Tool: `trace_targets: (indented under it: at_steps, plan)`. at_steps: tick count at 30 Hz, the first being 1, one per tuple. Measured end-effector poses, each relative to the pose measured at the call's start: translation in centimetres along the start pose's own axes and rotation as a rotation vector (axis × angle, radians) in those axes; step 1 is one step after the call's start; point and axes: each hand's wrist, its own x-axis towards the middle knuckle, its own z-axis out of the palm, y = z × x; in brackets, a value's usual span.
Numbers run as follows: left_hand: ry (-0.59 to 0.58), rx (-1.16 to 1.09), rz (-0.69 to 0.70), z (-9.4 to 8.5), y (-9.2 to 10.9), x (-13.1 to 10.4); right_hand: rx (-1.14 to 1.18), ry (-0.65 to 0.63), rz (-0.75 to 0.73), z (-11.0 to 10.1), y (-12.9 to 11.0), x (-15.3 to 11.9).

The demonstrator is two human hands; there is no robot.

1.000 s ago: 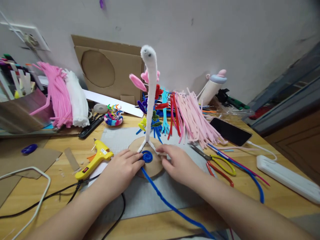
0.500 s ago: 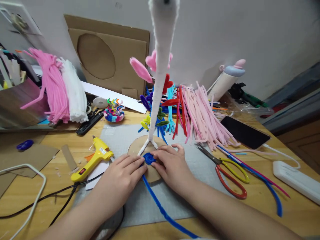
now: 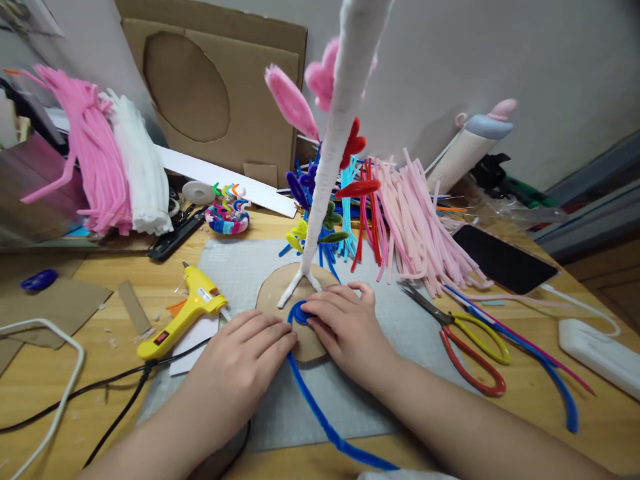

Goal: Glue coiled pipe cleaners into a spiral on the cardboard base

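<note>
A white wrapped stem (image 3: 327, 160) rises from a round cardboard base (image 3: 273, 287), splitting into short white legs at its foot. Pink, red, purple, yellow and green fuzzy shapes stick out around it. On the base lies a flat blue coil (image 3: 300, 311) of pipe cleaner. My right hand (image 3: 347, 323) presses the coil's right side with its fingertips. My left hand (image 3: 250, 357) pinches the blue strand (image 3: 315, 407) just left of the coil; the strand's tail curves down to the front edge.
A yellow glue gun (image 3: 187, 310) with a black cord lies left. Scissors (image 3: 455, 327) and a phone (image 3: 504, 259) lie right. Pink pipe cleaners (image 3: 420, 220) are spread behind the grey mat (image 3: 230, 267). Cardboard sheets (image 3: 260, 73) lean on the wall.
The view has shifted, and the stem leans more to the right in it. My left fingers have moved slightly away from the coil, showing a loop of blue strand between.
</note>
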Motion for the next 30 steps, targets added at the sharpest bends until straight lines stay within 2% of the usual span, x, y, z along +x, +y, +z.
trace_targets:
  at_steps: [10,17,24,30]
  plan:
    - [0.088,0.033,0.013,-0.2,0.6,0.3,-0.007,0.013,-0.037,0.1,0.2,-0.1]
    - [0.046,0.072,0.03,0.2,0.9,0.4,-0.027,-0.044,-0.02,-0.2,-0.1,0.0]
    - [0.031,0.071,0.027,0.6,1.1,0.5,-0.097,-0.155,-0.036,0.1,-0.1,0.0]
    - [0.043,0.008,0.013,1.4,1.4,0.1,-0.062,-0.103,-0.031,0.2,-0.1,0.1]
